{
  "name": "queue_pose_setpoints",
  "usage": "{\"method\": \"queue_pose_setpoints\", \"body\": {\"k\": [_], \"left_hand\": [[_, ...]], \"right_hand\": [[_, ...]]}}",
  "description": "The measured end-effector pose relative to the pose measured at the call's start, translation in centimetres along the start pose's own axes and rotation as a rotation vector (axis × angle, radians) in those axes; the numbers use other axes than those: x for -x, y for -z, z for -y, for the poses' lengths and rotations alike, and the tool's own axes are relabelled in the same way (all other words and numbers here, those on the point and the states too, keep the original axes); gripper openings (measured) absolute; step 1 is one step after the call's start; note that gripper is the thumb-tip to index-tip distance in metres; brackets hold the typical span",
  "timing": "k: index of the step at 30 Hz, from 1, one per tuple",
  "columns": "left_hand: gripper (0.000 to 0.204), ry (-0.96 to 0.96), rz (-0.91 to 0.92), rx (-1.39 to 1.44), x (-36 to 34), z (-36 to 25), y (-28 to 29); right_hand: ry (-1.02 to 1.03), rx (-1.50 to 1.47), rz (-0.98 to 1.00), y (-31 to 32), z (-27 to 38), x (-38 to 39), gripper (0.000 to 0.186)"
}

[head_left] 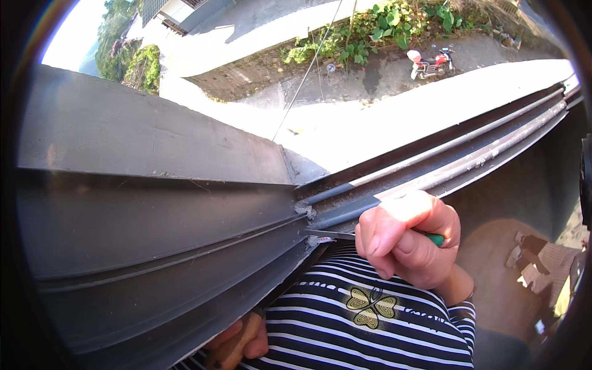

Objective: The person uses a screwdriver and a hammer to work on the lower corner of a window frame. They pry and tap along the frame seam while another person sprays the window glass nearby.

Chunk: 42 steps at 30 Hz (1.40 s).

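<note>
Green-handled tool (336, 235) points left — long axis nearly crosswise.

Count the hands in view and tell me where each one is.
2. The right hand, right of centre, grips a thin green-handled tool; the left hand, partly hidden at the lower edge, holds a wooden handle.

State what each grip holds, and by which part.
The right grip holds a slim metal-bladed tool by its green handle; the left grip, a brown wooden piece, which part cannot be told.
</note>
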<state>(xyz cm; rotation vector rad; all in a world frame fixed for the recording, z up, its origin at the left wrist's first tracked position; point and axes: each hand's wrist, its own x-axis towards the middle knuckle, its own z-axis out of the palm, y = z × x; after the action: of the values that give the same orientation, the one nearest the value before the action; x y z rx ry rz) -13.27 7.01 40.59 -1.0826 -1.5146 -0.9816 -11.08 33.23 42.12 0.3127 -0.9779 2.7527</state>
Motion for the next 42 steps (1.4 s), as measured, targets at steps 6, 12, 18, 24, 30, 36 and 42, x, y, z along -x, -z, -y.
{"method": "queue_pose_setpoints", "body": {"k": [6,12,18,24,30,36,42], "left_hand": [[0.044,0.118,0.16,0.0,1.6,-1.1,4.9],[0.049,0.266,0.359,-0.165,1.5,-2.9,8.5],[0.048,0.318,0.468,-0.132,1.1,-3.1,8.5],[0.047,0.173,0.387,-0.032,0.3,-1.8,6.1],[0.048,0.027,0.255,0.024,-0.6,-1.5,2.2],[0.047,-0.074,0.095,-0.045,-0.1,-0.4,1.6],[0.048,-0.078,0.238,-0.027,-0.7,0.2,2.9]], "right_hand": [[0.257,-0.101,0.267,-0.6,-0.1,-1.4,0.068],[0.124,-0.109,0.226,-1.7,-0.1,-2.1,0.042],[0.271,-0.057,0.515,-1.5,1.2,-1.9,0.045],[0.391,-0.001,0.459,-0.7,0.8,-0.7,0.046],[0.14,0.016,0.338,-0.4,0.5,0.2,0.047],[0.237,-0.029,0.189,-1.9,2.9,0.3,0.055],[0.366,-0.069,0.152,-1.5,0.5,-0.3,0.042]]}}
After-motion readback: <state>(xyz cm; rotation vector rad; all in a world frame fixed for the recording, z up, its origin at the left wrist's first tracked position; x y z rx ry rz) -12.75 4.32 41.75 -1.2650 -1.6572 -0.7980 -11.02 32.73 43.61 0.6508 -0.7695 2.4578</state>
